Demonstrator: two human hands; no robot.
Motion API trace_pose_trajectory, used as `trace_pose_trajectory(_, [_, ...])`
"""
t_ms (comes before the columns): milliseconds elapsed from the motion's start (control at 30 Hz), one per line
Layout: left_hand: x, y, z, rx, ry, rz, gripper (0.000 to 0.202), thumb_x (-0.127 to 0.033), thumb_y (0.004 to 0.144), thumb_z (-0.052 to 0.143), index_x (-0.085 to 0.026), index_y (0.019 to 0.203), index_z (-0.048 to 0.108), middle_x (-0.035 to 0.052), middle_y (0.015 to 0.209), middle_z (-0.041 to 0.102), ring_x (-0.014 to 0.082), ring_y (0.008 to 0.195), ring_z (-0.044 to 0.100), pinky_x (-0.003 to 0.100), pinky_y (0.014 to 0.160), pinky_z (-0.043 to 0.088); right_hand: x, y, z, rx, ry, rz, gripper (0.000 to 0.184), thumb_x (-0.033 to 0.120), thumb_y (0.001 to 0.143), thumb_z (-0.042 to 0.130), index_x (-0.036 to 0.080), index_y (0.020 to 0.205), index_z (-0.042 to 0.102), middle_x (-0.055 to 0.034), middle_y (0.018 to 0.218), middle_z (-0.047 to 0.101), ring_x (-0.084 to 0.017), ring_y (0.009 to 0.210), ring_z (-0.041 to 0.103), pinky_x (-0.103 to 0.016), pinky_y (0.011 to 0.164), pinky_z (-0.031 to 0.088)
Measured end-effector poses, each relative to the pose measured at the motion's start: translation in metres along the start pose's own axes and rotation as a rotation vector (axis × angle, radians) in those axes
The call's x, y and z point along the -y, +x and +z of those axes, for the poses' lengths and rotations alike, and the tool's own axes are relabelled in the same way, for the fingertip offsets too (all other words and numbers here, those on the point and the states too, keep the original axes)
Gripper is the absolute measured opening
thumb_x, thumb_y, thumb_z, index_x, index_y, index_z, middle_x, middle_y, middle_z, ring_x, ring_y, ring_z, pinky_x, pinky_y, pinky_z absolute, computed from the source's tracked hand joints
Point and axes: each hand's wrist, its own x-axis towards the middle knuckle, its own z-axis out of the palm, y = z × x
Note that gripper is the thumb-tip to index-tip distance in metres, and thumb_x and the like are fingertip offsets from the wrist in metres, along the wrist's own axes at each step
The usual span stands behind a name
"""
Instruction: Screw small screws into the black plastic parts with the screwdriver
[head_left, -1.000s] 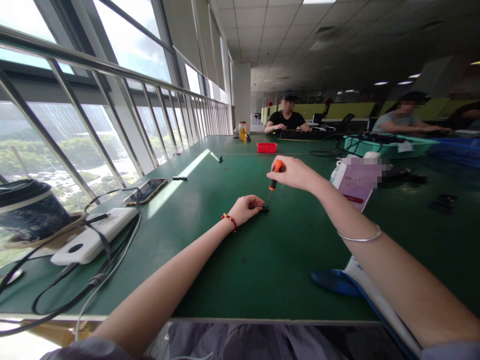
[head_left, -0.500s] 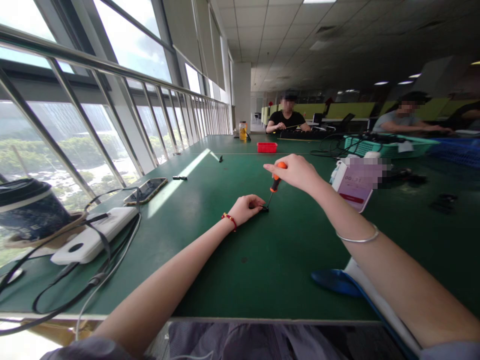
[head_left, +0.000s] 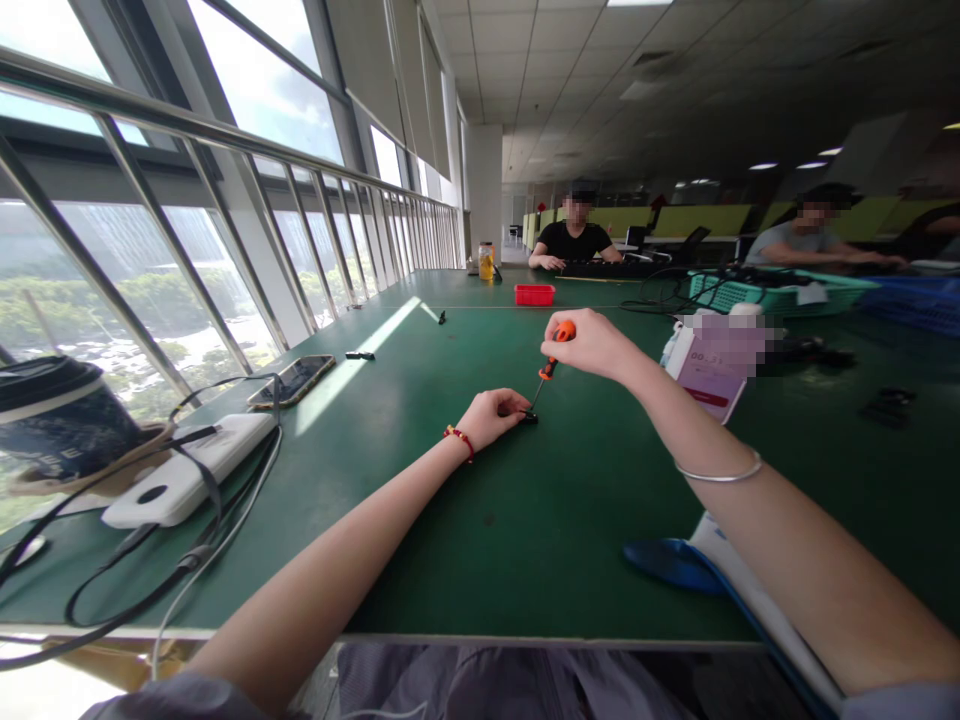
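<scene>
My right hand (head_left: 589,343) grips the orange-and-black handle of a screwdriver (head_left: 550,368), which leans with its shaft pointing down and to the left. The tip meets a small black part (head_left: 530,417) on the green table (head_left: 450,530). My left hand (head_left: 495,415) pinches that part at its left end and steadies it against the tabletop. Fine detail on the part is too small to make out, and the fingertips hide some of it.
To the left lie a phone (head_left: 294,382), a white power bank (head_left: 191,470) with cables, and a cup (head_left: 64,420). Small black pieces (head_left: 360,356) and a red box (head_left: 534,295) sit farther back. A propped phone (head_left: 709,375) stands right, before a green basket (head_left: 780,293). Co-workers sit beyond.
My right fingers have curled from stretched out to closed around the screwdriver's handle, and the handle has turned and shifted slightly right. My left hand and the black part stay in place.
</scene>
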Motion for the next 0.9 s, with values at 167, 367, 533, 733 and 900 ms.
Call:
trace_pose_trajectory(167, [-0.002, 0.0, -0.003, -0.022, 0.006, -0.003, 0.017, -0.018, 0.073, 0.061, -0.013, 0.088, 0.068, 0.0051, 0.083, 0.071, 0.0141, 0.075, 0.064, 0.027, 0.075, 0.053, -0.004, 0.002, -0.001, -0.195, -0.082, 0.045, 0.017, 0.036, 0.069, 0.051, 0.021, 0.067, 0.059, -0.0002, 0.062, 0.057, -0.014, 0.059, 0.046, -0.026, 0.055, 0.03])
trace_pose_trajectory(367, [-0.003, 0.002, -0.007, -0.092, -0.038, -0.03, 0.018, -0.019, 0.073, 0.063, -0.012, 0.088, 0.068, 0.0071, 0.086, 0.071, 0.015, 0.076, 0.065, 0.028, 0.077, 0.053, -0.02, 0.008, 0.011, -0.171, -0.09, -0.116, 0.013, 0.024, 0.074, 0.048, 0.019, 0.079, 0.059, -0.0021, 0.075, 0.062, -0.014, 0.065, 0.051, -0.025, 0.06, 0.033])
trace_pose_trajectory(533, [-0.011, 0.001, -0.009, -0.184, -0.148, -0.057, 0.019, -0.019, 0.073, 0.062, -0.011, 0.09, 0.067, 0.0085, 0.086, 0.071, 0.0159, 0.078, 0.065, 0.029, 0.076, 0.054, -0.027, 0.005, 0.016, 0.268, -0.029, -0.213, 0.02, 0.029, 0.076, 0.052, 0.021, 0.089, 0.065, -0.0012, 0.08, 0.061, -0.012, 0.066, 0.051, -0.024, 0.061, 0.035])
trace_pose_trajectory(733, [-0.023, -0.002, -0.011, -0.222, -0.151, -0.03, 0.019, -0.021, 0.073, 0.064, -0.012, 0.089, 0.067, 0.0079, 0.085, 0.07, 0.0159, 0.079, 0.065, 0.029, 0.078, 0.053, -0.026, 0.002, 0.019, 0.457, -0.043, -0.203, 0.031, 0.042, 0.069, 0.063, 0.021, 0.091, 0.069, -0.001, 0.08, 0.06, -0.013, 0.067, 0.051, -0.024, 0.061, 0.037])
trace_pose_trajectory(900, [-0.023, -0.002, -0.009, -0.193, -0.157, -0.008, 0.02, -0.023, 0.073, 0.063, -0.012, 0.09, 0.067, 0.0079, 0.086, 0.071, 0.0162, 0.079, 0.065, 0.03, 0.078, 0.053, -0.026, 0.003, 0.021, 0.479, -0.044, -0.198, 0.023, 0.035, 0.066, 0.065, 0.021, 0.083, 0.07, -0.0002, 0.078, 0.062, -0.013, 0.068, 0.053, -0.024, 0.06, 0.038])
